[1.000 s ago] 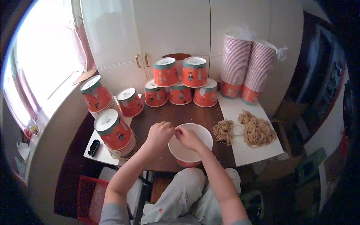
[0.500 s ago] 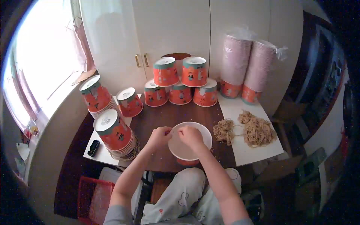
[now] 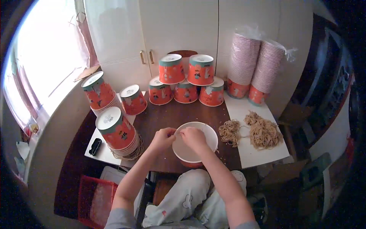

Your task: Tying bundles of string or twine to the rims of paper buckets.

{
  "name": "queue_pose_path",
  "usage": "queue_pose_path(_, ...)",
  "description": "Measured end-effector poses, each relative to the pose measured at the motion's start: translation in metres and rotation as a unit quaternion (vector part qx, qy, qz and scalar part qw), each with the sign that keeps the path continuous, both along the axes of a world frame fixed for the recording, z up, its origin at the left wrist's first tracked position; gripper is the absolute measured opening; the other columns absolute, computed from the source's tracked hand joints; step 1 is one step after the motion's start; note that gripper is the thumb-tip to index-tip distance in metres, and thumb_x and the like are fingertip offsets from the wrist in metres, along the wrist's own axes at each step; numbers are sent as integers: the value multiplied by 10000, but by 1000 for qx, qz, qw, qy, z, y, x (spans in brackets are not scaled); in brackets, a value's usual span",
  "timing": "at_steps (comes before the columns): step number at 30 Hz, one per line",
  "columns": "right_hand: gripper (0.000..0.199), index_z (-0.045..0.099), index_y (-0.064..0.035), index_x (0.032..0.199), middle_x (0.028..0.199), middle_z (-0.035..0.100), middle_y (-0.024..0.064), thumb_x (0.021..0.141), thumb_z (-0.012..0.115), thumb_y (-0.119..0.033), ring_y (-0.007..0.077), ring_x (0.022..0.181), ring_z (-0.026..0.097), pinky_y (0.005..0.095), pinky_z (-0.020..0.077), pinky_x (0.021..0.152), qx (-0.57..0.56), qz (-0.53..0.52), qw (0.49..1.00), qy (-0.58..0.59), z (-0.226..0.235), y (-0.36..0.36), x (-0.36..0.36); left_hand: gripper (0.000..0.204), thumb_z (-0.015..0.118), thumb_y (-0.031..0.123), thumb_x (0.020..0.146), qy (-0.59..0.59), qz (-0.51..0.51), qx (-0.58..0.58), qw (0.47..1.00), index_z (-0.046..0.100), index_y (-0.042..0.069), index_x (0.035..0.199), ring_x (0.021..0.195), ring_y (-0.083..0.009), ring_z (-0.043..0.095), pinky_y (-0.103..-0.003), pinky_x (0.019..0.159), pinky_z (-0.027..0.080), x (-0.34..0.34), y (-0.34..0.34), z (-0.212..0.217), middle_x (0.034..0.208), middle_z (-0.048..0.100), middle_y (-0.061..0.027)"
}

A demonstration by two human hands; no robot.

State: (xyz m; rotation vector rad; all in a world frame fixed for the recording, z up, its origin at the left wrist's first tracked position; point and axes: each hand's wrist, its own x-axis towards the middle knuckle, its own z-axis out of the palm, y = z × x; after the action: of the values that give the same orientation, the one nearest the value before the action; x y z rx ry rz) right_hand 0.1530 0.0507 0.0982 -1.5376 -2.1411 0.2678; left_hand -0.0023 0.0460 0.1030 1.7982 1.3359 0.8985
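Observation:
An open paper bucket (image 3: 185, 153), white inside and orange outside, stands upright at the table's near edge, in front of my lap. My left hand (image 3: 163, 139) is closed in a pinch at the bucket's left rim. Over the bucket's opening, my right hand (image 3: 193, 138) is pinched too, its fingertips close to the left ones. Whatever lies between the fingers is too small or hidden to make out. Right of the bucket lie a small heap of tan string (image 3: 230, 133) and a larger tangled heap of string (image 3: 265, 134), joined by a loose strand.
Several upturned orange buckets (image 3: 160, 93) are piled at the back of the brown table (image 3: 152, 118). Bucket stacks (image 3: 118, 131) stand at the left, beside a black object (image 3: 95, 147). Tall wrapped bucket stacks (image 3: 244, 57) rise at the back right. A red basket (image 3: 85, 198) sits below.
The view has shifted slightly. My right hand's fingertips have come a little nearer to my left hand's; both stay pinched at the bucket.

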Motion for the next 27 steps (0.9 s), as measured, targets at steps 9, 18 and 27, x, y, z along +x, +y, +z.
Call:
queue_pose_path(9, 172, 644, -104, 800, 800, 608, 109, 764, 503, -197, 286, 757, 583, 400, 464, 670, 7, -11, 1000, -8, 2, 0, -2, 300, 513, 97, 690, -20, -11, 5, 1000, 588, 6, 965, 711, -159, 594, -271, 651, 460, -2, 5, -7, 784, 627, -114)
queue_pose_path(18, 170, 639, -102, 796, 793, 609, 111, 763, 509, -207, 292, 749, 585, 409, 468, 668, 3, -19, 999, -25, -4, 4, -2, 293, 503, 107, 717, -9, -19, 9, 1000, 584, 5, 979, 694, -140, 587, -264, 639, 462, -2, 6, -8, 785, 626, -103)
queue_pose_path(27, 184, 635, -110, 807, 794, 610, 110, 769, 502, -231, 298, 740, 588, 415, 473, 663, 4, -9, 1000, -30, -2, 3, -3, 238, 481, 86, 761, 16, -34, 31, 999, 596, 1, 951, 704, -193, 615, -294, 646, 477, -4, 12, -8, 776, 625, -148)
